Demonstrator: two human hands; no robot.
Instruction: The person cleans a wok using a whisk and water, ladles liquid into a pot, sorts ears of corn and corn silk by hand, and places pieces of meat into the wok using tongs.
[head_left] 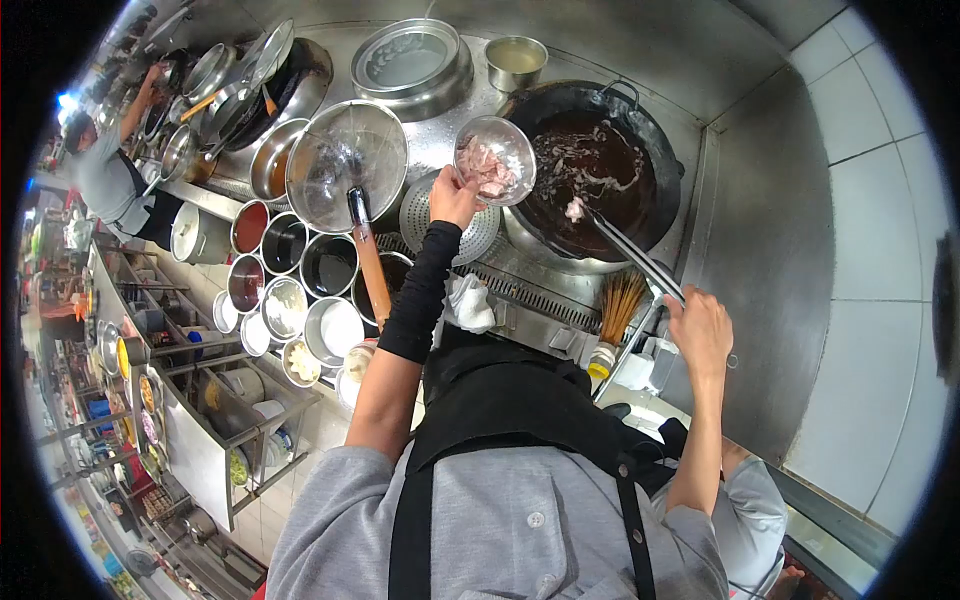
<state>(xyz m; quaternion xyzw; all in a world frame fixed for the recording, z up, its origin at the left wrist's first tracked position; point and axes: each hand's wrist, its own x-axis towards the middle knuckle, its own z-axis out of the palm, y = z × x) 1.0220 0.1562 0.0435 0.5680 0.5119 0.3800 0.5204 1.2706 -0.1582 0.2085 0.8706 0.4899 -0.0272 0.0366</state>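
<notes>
My left hand (456, 198), below a black sleeve, grips the rim of a small metal bowl (520, 150) of pale pink raw meat pieces (487, 168). The bowl is tilted beside the left edge of a black wok (668, 170). Dark brown liquid (600, 150) with streaks of light foam fills the wok. My right hand (700, 325) is closed around long metal tongs (640, 258) that reach over the wok. At their tips is one small piece of meat (575, 209), at or just above the liquid; I cannot tell which.
A perforated metal disc (470, 228) lies under the bowl. Left of my arm are a large strainer (345, 165) with a wooden handle and several seasoning pots (330, 265). A bamboo brush (620, 305) stands near my right hand. Another person (105, 175) works at the far left.
</notes>
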